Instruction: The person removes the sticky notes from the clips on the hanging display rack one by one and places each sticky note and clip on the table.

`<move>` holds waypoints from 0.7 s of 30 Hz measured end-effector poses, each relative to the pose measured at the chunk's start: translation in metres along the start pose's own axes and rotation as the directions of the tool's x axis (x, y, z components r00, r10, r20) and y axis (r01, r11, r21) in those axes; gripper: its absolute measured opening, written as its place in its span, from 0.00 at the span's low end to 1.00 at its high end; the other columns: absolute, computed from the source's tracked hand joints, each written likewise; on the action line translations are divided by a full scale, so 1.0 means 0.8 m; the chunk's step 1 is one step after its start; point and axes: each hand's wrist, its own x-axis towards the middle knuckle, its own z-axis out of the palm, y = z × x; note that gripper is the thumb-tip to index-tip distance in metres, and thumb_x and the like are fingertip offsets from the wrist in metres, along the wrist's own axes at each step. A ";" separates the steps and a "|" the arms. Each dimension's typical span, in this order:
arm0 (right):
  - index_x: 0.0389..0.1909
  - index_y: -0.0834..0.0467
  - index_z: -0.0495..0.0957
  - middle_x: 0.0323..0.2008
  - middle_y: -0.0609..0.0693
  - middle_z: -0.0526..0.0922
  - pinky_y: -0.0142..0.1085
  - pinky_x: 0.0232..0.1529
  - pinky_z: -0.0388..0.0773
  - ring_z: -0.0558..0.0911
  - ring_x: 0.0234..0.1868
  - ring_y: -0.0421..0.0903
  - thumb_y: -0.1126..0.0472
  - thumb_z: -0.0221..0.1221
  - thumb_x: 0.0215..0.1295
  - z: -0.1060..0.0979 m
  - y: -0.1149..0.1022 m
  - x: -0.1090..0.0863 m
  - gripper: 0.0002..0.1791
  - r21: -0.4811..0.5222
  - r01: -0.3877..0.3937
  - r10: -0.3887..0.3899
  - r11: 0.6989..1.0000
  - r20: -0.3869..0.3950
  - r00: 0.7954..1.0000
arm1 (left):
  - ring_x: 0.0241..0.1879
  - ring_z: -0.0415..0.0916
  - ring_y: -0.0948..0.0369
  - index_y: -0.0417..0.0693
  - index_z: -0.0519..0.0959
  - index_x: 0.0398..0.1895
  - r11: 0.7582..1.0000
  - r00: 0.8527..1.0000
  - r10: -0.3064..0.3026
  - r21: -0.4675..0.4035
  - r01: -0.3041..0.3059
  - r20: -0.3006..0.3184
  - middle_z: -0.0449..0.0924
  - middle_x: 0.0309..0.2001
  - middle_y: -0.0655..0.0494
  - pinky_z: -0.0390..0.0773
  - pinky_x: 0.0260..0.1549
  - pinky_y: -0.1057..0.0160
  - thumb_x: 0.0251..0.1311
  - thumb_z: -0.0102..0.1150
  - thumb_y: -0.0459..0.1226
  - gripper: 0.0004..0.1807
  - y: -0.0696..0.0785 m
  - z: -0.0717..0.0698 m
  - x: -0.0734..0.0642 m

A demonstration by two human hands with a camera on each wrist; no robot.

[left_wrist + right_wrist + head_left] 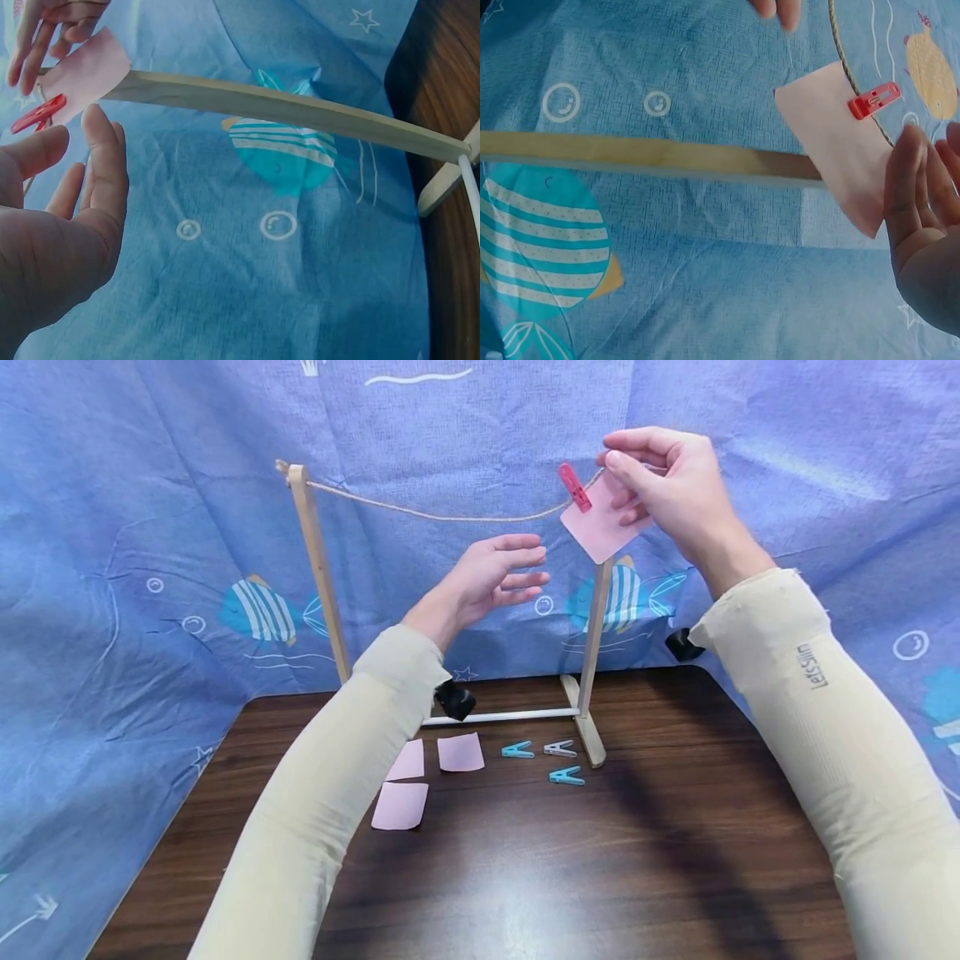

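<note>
A pink paper square (600, 527) hangs tilted from a string (420, 513), held there by a red clothespin (575, 487) near one corner. My right hand (675, 481) is at the paper's right side, close by the string, its fingers loosely bent and overlapping the paper in the head view. In the right wrist view, the fingertips (909, 142) are right at the paper's edge, with a gap to the thumb. Lower and to the left, my left hand (495, 578) is held in the air with fingers spread and nothing in them, below the string.
The string runs between two wooden posts (318, 560) on a stand with a white crossbar (510, 717). On the dark wooden table (525, 860) lie several pink paper squares (400, 806), two blue clothespins (567, 776) and a grey clothespin (560, 749). A blue patterned cloth (450, 435) hangs behind.
</note>
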 end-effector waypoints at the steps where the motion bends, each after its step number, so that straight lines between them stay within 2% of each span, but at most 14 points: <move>1: 0.57 0.63 0.82 0.46 0.54 0.87 0.32 0.23 0.83 0.83 0.25 0.47 0.63 0.69 0.64 0.001 -0.001 0.001 0.20 -0.012 -0.015 0.015 1.000 0.018 1.000 | 0.52 0.83 0.51 0.48 0.77 0.63 1.000 1.000 -0.003 0.001 0.003 0.005 0.81 0.56 0.52 0.86 0.42 0.61 0.68 0.64 0.34 0.21 0.000 0.003 0.003; 6: 0.58 0.63 0.81 0.47 0.53 0.87 0.34 0.23 0.83 0.85 0.26 0.47 0.62 0.69 0.64 0.004 -0.002 0.001 0.21 -0.063 -0.043 0.046 0.997 0.044 0.998 | 0.55 0.82 0.49 0.49 0.77 0.64 1.000 1.000 -0.007 -0.007 0.007 0.001 0.82 0.54 0.53 0.85 0.43 0.61 0.66 0.66 0.35 0.23 -0.005 0.020 0.014; 10: 0.53 0.61 0.84 0.43 0.55 0.87 0.32 0.21 0.82 0.85 0.26 0.46 0.62 0.69 0.65 0.003 -0.001 0.000 0.17 -0.108 -0.013 0.014 0.994 0.008 1.000 | 0.51 0.84 0.51 0.50 0.77 0.65 1.000 1.000 0.004 0.003 -0.004 -0.014 0.83 0.52 0.54 0.84 0.48 0.59 0.65 0.68 0.37 0.24 -0.009 0.029 0.021; 14: 0.53 0.59 0.84 0.41 0.56 0.86 0.31 0.21 0.82 0.85 0.26 0.46 0.61 0.68 0.65 0.002 -0.001 0.002 0.16 -0.154 -0.023 0.025 0.988 0.011 1.000 | 0.48 0.85 0.52 0.52 0.78 0.64 1.000 1.000 0.016 -0.008 -0.016 -0.013 0.84 0.52 0.53 0.82 0.52 0.57 0.65 0.68 0.39 0.24 -0.010 0.036 0.027; 16: 0.54 0.59 0.83 0.42 0.55 0.86 0.31 0.22 0.82 0.85 0.27 0.46 0.60 0.68 0.66 0.003 0.000 0.002 0.17 -0.174 -0.034 0.040 0.984 0.031 0.999 | 0.46 0.86 0.53 0.53 0.79 0.62 1.000 1.000 0.019 -0.022 -0.019 -0.008 0.85 0.51 0.53 0.84 0.49 0.58 0.66 0.68 0.40 0.22 -0.011 0.041 0.029; 21: 0.57 0.57 0.83 0.44 0.56 0.84 0.32 0.23 0.83 0.85 0.26 0.46 0.59 0.67 0.67 0.009 0.002 0.003 0.19 -0.238 -0.029 0.049 0.971 0.079 0.996 | 0.42 0.87 0.54 0.52 0.81 0.56 0.999 0.999 0.040 -0.033 -0.040 -0.012 0.86 0.47 0.54 0.86 0.34 0.65 0.67 0.66 0.41 0.16 -0.011 0.056 0.031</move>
